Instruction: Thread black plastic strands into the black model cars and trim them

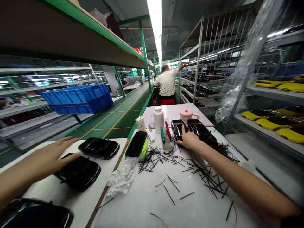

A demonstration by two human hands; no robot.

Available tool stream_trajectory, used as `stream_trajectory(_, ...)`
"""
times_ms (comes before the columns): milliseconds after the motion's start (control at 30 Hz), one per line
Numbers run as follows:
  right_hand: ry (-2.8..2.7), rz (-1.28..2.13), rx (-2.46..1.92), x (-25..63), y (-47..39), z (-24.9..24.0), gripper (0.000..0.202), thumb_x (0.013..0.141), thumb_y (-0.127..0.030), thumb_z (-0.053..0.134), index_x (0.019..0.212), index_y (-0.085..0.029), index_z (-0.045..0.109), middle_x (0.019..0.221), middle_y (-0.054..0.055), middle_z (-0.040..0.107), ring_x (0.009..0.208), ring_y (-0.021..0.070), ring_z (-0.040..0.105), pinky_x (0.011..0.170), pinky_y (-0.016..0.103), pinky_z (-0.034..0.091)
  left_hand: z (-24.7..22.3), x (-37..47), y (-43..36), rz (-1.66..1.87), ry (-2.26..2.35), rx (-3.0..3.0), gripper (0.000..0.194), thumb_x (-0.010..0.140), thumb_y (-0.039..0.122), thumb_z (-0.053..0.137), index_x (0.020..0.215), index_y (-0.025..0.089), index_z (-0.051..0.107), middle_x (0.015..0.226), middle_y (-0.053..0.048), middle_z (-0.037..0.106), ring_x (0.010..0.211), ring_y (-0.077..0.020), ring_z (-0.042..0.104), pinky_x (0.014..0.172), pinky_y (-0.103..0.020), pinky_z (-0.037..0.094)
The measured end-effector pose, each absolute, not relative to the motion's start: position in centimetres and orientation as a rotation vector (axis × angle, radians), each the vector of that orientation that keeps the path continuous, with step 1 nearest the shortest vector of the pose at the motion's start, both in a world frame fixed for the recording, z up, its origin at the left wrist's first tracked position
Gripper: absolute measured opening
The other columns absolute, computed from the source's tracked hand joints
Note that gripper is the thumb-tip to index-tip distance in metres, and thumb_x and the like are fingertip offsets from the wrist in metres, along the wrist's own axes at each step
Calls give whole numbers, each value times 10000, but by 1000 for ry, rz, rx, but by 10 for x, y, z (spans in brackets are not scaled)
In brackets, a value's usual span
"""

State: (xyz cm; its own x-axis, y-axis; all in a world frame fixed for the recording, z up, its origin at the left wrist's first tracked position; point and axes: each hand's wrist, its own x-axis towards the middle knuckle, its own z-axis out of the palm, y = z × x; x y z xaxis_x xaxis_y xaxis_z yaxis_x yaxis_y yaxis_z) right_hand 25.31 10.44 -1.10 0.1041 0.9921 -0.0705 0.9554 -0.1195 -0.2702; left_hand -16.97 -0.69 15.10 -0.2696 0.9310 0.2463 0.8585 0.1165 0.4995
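My left hand, fingers spread, hovers at or just above a black model car body on the left board; whether it touches is unclear. Behind that one lies another black car body, and a third sits at the lower left. On the right, my right hand reaches to a black car body, its index finger stretched out over the top and the other fingers curled. Beside it stands another black body. Thin black strips are scattered over the white table.
A phone, crumpled tissue, white bottle, pens and pink-lidded mug stand on the table. Blue crates are at left, racks of yellow car bodies at right. A person sits ahead.
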Motion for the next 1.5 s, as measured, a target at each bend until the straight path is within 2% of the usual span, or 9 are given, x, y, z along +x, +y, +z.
stream_trajectory(100,-1823,360,-2360,239,121,-20,446,964,-401,660,1352,-195,581,1371,113,606,1161,273,640,960,514,554,150,-108,9,552,2071,2100,527,613,355,854,1104,205,738,1290,-97,701,1346,-471,507,1215,-578,220)
stream_trajectory(233,-1644,350,-2402,235,123,-36,471,965,-411,655,1377,-203,565,1422,118,573,1219,293,608,1003,545,523,135,-18,4,613,1563,2189,501,710,387,828,1177,235,733,1164,-100,745,1305,-453,530,1200,-566,209)
stream_trajectory(533,-1359,428,-2179,261,116,-28,440,971,-400,650,1354,-195,576,1365,111,607,1151,268,642,950,503,558,66,69,-27,429,1037,2362,435,853,381,716,1257,219,709,1167,-132,757,1151,-402,655,1061,-534,431)
stream_trajectory(733,-1372,504,-1892,294,76,4,621,935,-450,672,1460,-203,452,1388,137,580,1131,276,647,933,484,557,54,47,-13,625,1142,2218,611,988,496,535,1532,236,435,1563,-121,496,1431,-334,458,1201,-501,333)
stream_trajectory(800,-1434,546,-1778,311,44,13,902,824,-528,744,1531,-191,295,1370,175,581,1120,303,664,895,413,561,42,39,-12,717,1143,2005,705,982,571,522,1588,272,323,1615,-116,419,1438,-323,453,1193,-495,360)
stream_trajectory(933,-1595,648,-1577,326,-37,9,961,657,-551,782,1465,-293,330,1323,132,617,1138,352,668,916,426,558,9,32,-18,1104,1020,1342,867,920,658,581,1619,301,211,1704,-128,220,1461,-335,442,1174,-473,411)
stream_trajectory(1200,-2344,243,-1145,309,-88,-39,893,669,-251,743,1466,-292,341,1395,160,567,1255,357,613,996,466,555,-46,23,-55,1258,1002,778,713,888,637,621,1421,164,589,1581,-147,487,1527,-338,353,1248,-453,335)
stream_trajectory(1367,-2416,412,-1221,320,-73,-54,864,767,-274,727,1526,-301,316,1455,137,562,1368,355,536,1079,501,511,-71,17,-80,1220,1211,909,766,882,484,719,1559,297,412,1675,-53,348,1573,-281,259,1287,-420,256)
stream_trajectory(1500,-2268,341,-1285,297,-91,-65,795,897,-421,674,1563,-306,255,1579,151,435,1486,344,394,1128,549,471,-78,12,-88,1158,1531,1368,703,943,468,637,1565,250,393,1620,-111,430,1529,-291,357,1268,-473,300)
